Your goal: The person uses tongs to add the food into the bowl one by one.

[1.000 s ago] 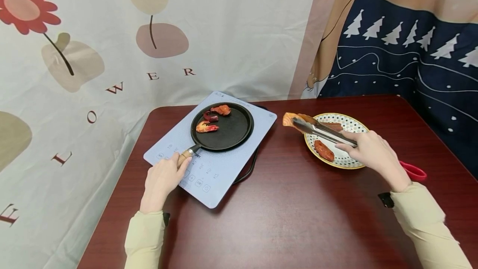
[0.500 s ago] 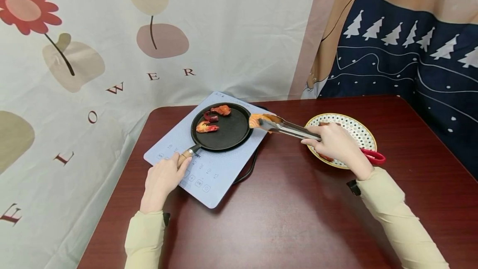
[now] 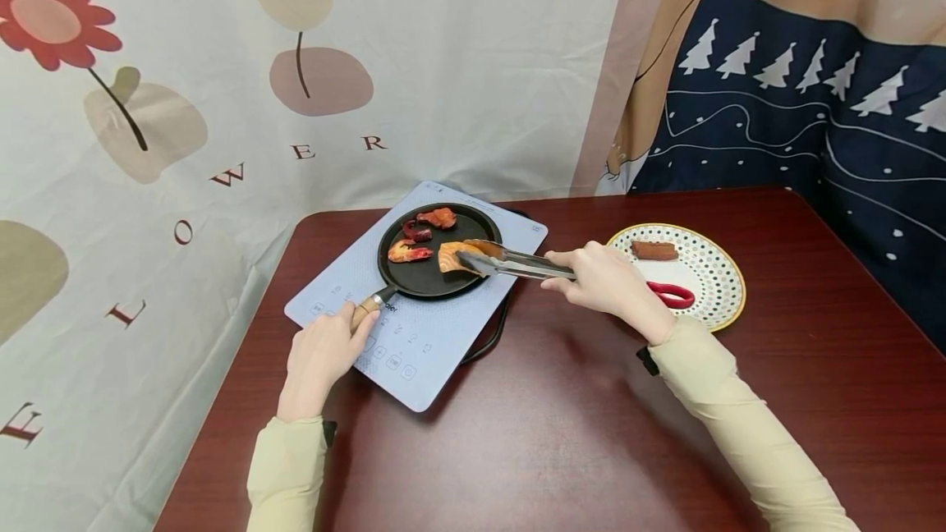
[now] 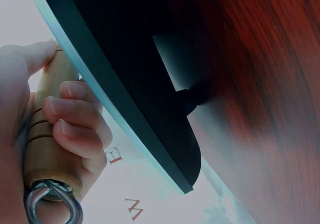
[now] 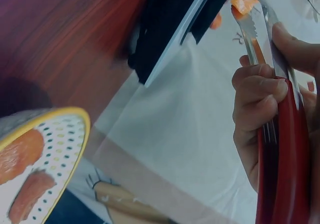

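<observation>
My left hand (image 3: 321, 355) grips the wooden handle (image 3: 365, 312) of a black frying pan (image 3: 461, 286); its fingers curl round that handle (image 4: 47, 156) in the left wrist view. Metal tongs (image 3: 528, 266) with red grips (image 5: 292, 159) are in my right hand (image 3: 602, 284). An orange-and-white striped piece like salmon (image 3: 452, 257) sits between the tong tips, over the pan's right part; whether it touches the pan is unclear. Beside it in the pan lie a shrimp (image 3: 406, 251), a dark red curled piece like octopus tentacle (image 3: 416, 231) and a reddish drumstick-like piece (image 3: 439, 217).
The pan stands on a pale blue induction cooktop (image 3: 414, 380), with a black cable (image 3: 491, 343) at its right. A dotted, yellow-rimmed plate (image 3: 720, 269) bears a brown block (image 3: 654, 250); the right wrist view also shows a reddish piece (image 5: 20, 154) there. A printed cloth (image 3: 473, 64) hangs behind the table.
My right hand has carried the salmon-like piece in the tongs leftward, from beside the plate to over the pan. The left hand and pan have stayed in place.
</observation>
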A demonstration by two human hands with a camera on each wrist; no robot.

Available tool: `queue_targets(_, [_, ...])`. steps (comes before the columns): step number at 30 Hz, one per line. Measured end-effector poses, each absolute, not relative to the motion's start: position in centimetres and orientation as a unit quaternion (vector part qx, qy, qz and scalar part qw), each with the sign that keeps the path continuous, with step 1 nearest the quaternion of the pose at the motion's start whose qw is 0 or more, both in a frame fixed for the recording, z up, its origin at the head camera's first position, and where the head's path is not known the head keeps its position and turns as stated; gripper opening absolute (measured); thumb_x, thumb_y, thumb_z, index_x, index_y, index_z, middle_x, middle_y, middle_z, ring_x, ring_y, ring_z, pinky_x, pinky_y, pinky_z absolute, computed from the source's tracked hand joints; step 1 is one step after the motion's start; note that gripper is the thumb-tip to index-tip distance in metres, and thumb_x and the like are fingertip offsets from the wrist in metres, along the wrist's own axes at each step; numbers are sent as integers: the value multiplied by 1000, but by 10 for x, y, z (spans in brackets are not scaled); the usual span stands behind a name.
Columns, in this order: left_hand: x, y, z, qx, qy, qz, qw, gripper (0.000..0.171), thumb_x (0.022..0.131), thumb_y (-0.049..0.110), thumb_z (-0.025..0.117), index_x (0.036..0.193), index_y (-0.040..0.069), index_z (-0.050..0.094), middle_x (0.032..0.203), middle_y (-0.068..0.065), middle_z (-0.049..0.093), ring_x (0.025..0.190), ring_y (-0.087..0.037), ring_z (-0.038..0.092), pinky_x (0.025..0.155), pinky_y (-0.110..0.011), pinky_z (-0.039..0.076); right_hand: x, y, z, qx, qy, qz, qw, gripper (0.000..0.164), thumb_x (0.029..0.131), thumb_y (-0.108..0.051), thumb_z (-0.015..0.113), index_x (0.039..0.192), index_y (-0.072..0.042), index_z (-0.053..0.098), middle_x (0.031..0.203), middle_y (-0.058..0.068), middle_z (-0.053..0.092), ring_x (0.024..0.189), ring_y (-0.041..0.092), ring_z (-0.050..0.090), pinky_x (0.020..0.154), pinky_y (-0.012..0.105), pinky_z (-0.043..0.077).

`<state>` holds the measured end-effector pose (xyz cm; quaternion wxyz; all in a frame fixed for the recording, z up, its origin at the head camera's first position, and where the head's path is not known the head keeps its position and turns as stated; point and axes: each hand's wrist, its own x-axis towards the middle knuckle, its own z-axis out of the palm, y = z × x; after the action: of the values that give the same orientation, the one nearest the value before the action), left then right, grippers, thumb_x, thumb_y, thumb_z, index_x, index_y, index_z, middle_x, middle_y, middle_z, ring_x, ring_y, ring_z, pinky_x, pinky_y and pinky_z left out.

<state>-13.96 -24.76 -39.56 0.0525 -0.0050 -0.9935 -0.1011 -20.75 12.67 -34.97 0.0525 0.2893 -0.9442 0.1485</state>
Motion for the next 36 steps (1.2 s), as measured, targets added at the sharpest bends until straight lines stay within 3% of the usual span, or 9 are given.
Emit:
queue_targets(3, [-140, -248, -396, -4, -994, -101, 51, 41, 93, 44, 46, 75, 8, 46, 52, -7, 40, 48, -21, 43, 42, -30, 27, -212, 118, -348, 300, -942, 150, 36, 27, 82, -37, 68, 103, -20, 68, 57, -2, 56, 47, 10, 41, 40, 23, 29])
queue_targets(8, [-140, -248, -396, -2, -994, -100, 48, 41, 94, 45, 45, 77, 8, 47, 53, -8, 41, 48, -21, 44, 42, -30, 27, -219, 106, -345, 308, -941, 142, 23, 36, 81, -38, 68, 112, -18, 67, 67, 0, 65, 51, 12, 45, 41, 24, 31])
queue_targets(12, [-140, -247, -396, -1, -994, -101, 45, 40, 94, 44, 46, 77, 7, 47, 53, -7, 41, 48, -21, 43, 42, -30, 27, -223, 99, -345, 322, -937, 135, 24, 32, 81, -37, 69, 108, -19, 68, 70, 0, 67, 52, 12, 47, 41, 23, 32])
queue_targets(25, [-140, -247, -396, 0, -994, -100, 46, 40, 93, 44, 46, 77, 7, 47, 53, -7, 40, 48, -21, 43, 41, -30, 27, -220, 82, -350, 312, -942, 121, 33, 29, 81, -37, 69, 105, -22, 69, 68, -1, 66, 51, 14, 50, 41, 27, 36])
queue_targets(36, [-140, -247, -395, -3, -994, -98, 53, 40, 93, 43, 47, 76, 8, 47, 52, -7, 41, 48, -21, 43, 41, -30, 27, -219, 75, -355, 308, -945, 100, 46, 24, 82, -38, 67, 100, -22, 68, 61, -1, 59, 48, 16, 48, 38, 28, 32])
